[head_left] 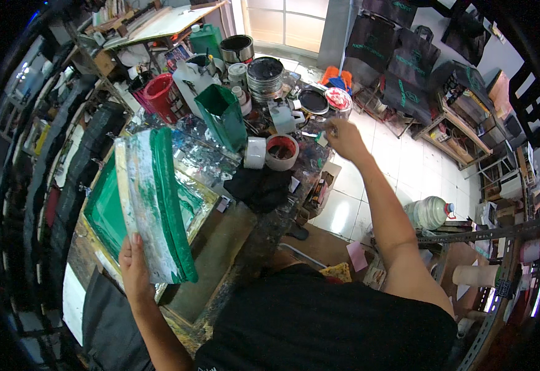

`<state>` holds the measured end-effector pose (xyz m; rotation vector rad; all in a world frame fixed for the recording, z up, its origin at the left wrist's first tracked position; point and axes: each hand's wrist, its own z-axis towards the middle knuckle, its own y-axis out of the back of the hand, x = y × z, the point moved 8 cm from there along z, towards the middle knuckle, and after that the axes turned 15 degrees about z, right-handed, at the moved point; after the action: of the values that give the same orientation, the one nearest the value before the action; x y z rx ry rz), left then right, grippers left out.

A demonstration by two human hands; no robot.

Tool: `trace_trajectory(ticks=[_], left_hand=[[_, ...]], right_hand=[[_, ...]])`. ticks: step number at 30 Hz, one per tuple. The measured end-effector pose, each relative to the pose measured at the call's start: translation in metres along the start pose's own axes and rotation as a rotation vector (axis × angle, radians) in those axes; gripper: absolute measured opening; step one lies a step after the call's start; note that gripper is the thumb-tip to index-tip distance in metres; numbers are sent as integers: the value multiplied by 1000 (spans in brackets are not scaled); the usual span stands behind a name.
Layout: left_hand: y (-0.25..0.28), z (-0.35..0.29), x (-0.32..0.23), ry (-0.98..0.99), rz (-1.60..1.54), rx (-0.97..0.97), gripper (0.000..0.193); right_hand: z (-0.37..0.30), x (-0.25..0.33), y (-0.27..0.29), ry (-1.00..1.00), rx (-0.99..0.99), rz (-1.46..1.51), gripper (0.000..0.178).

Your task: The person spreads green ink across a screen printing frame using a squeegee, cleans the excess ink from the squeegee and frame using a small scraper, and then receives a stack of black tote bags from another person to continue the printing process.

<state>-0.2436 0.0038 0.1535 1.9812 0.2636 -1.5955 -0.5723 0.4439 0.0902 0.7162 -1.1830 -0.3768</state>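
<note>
Screen-printing squeegee [149, 204], green-smeared, over the green screen [104, 201]; its long axis extends forward from the left hand [135, 266], the nearer one, whose fingers are closed on its near end; the right hand [346, 141], well apart, has curled fingers, any hold indiscernible

Beneath the long green-and-white squeegee [149, 210], the rectangular green screen frame [102, 207] lies on the paint-spattered worktop [186, 147], left of crumpled black cloth [261, 187]; behind the cloth sit round white tape rolls [256, 154], then a square green plastic container [222, 120].
</note>
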Motion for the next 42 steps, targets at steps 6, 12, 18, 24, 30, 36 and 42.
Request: trace_trajectory(ticks=[6, 12, 18, 24, 30, 36, 42], left_hand=[[-12, 25, -26, -67, -38, 18, 40], [-25, 43, -56, -138, -71, 36, 37], [-48, 74, -93, -282, -89, -11, 37], [-66, 102, -131, -428, 67, 39, 37], [-78, 115, -146, -515, 96, 19, 35], [-77, 122, -142, -509, 97, 34, 33], [-77, 126, -148, -547, 119, 21, 33]], right_hand=[[-23, -53, -40, -19, -284, 143, 37], [-19, -58, -33, -156, -293, 175, 28], [-1, 19, 12, 153, -426, 325, 14], [23, 233, 96, 737, -536, 403, 13], [76, 298, 103, 975, -397, 379, 15], [88, 317, 91, 1085, -326, 279, 14], [96, 322, 86, 1119, -265, 264, 14]])
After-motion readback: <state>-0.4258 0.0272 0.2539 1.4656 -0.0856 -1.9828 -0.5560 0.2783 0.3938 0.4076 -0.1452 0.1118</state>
